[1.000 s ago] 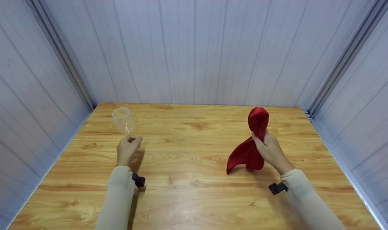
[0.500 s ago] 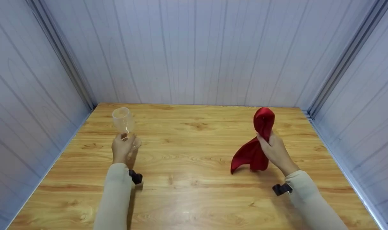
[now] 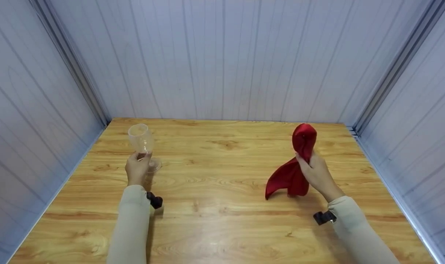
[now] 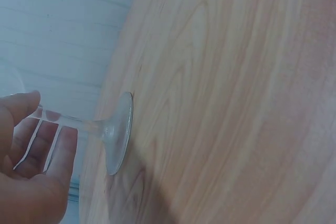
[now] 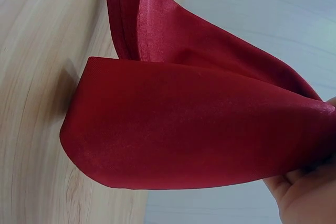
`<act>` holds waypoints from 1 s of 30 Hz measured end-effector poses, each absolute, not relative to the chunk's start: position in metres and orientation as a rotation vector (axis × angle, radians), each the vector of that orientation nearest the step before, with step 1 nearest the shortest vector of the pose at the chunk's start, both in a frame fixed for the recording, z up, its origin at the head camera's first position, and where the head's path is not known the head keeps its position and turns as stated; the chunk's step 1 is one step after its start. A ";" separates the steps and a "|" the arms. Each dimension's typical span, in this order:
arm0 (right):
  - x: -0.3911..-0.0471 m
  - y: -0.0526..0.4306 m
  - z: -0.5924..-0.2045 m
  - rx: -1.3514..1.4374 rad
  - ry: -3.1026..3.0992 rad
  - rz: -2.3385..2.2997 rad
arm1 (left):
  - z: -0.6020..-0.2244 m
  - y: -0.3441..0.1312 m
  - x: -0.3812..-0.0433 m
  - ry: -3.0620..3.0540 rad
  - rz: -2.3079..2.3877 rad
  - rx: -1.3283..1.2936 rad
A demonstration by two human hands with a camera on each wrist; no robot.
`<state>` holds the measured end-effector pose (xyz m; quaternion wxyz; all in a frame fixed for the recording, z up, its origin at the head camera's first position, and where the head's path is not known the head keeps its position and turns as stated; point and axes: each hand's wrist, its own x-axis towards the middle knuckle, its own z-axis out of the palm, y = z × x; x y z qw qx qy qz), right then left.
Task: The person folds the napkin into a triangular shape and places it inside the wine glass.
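Observation:
On the left of the head view stands a clear wine glass [image 3: 141, 138], bowl up. My left hand [image 3: 136, 171] grips its stem just below the bowl, thumb on one side and fingers on the other. The left wrist view shows the glass's round foot [image 4: 121, 134] right at the tabletop. At the right, my right hand [image 3: 315, 175] holds a red satin-like cloth [image 3: 288, 179] gathered at its middle. A rounded loop of it rises above the fist, and two loose ends hang down close to the table. In the right wrist view the cloth covers most of my fingers.
The wood-grain table [image 3: 215, 190] reaches a pale panelled wall [image 3: 222, 62] at the back. Similar panels stand along its left and right sides. Each wrist carries a small black camera mount.
My left hand has shifted slightly left and forward, and its fingers have come round the glass's stem. My right hand has moved a little right with the cloth. The glass has hardly moved.

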<state>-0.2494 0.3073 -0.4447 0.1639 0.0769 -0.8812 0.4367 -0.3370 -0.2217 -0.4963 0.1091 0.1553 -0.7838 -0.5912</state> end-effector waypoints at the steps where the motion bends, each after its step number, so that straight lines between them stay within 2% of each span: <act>1: -0.249 0.307 -0.445 0.218 -2.512 1.247 | -0.497 -0.222 -0.337 -2.303 -1.735 0.455; 20: -0.249 0.313 -0.442 0.164 -2.513 1.247 | -0.497 -0.215 -0.331 -2.350 -1.678 0.362; 30: -0.248 0.314 -0.439 0.162 -2.518 1.253 | -0.497 -0.190 -0.327 -2.370 -1.725 0.196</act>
